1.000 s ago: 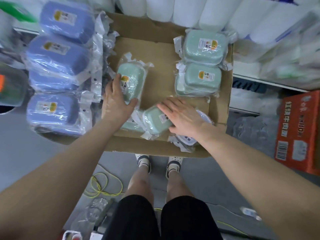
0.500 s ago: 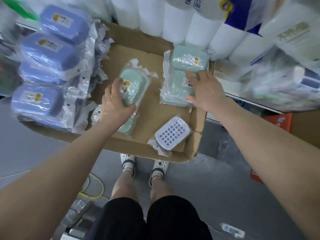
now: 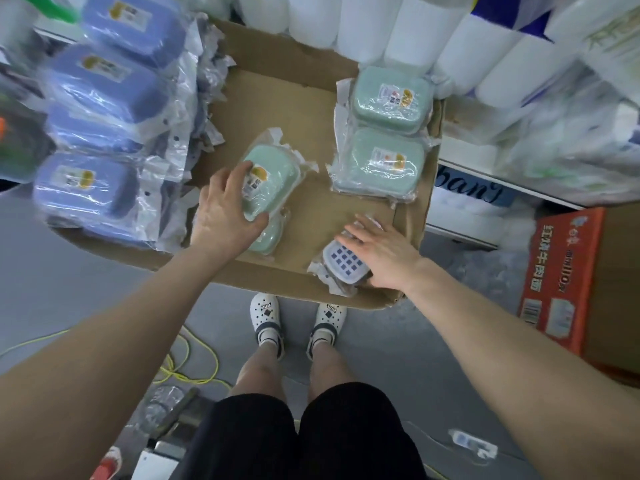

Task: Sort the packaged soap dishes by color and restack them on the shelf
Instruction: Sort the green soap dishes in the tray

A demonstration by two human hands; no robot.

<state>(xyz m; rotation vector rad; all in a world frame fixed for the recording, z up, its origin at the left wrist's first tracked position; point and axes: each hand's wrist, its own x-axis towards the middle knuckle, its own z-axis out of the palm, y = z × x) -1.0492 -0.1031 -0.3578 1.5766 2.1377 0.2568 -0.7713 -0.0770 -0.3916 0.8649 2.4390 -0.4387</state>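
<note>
A cardboard tray (image 3: 277, 109) on the shelf holds the packaged soap dishes. Several blue ones (image 3: 100, 98) are stacked at its left. Two green stacks (image 3: 384, 147) stand at the right rear. My left hand (image 3: 225, 213) grips a green dish (image 3: 273, 181) that lies tilted on another green one (image 3: 266, 240) in the middle. My right hand (image 3: 384, 254) rests with spread fingers on a white dish with a blue grid (image 3: 346, 265) at the tray's front right corner.
White paper rolls (image 3: 398, 32) and wrapped goods crowd behind and to the right of the tray. A red carton (image 3: 561, 278) stands on the floor at right. A yellow cable (image 3: 194, 365) and my feet lie below the tray's front edge.
My right hand left the green stacks at the right rear and came down onto the white grid dish at the front. My left hand kept its grip on the tilted green dish.
</note>
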